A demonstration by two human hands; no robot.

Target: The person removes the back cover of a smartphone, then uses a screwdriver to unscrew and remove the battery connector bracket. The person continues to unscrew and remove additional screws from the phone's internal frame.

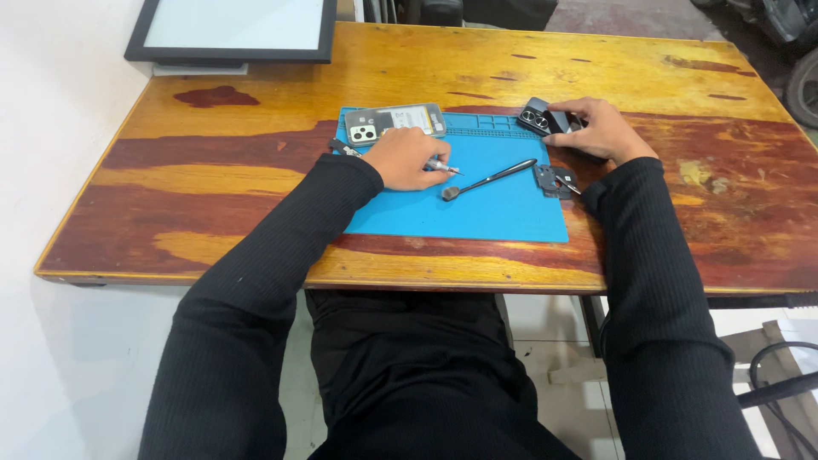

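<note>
My left hand (409, 158) rests on the blue work mat (503, 213), closed around a small screwdriver (443, 167) whose tip points right. Just behind it lies an opened phone (394, 122) with its camera and battery showing. My right hand (596, 129) rests at the mat's right edge, gripping a dark phone back cover (542, 118) with camera holes. A long dark pry tool (490, 180) lies slantwise on the mat between my hands. A small dark phone part (554, 181) sits near my right wrist.
The mat lies on a wooden table (256, 196) with red and yellow grain. A dark-framed white panel (234, 30) leans at the table's back left. Dark objects and a wheel stand beyond the far right corner.
</note>
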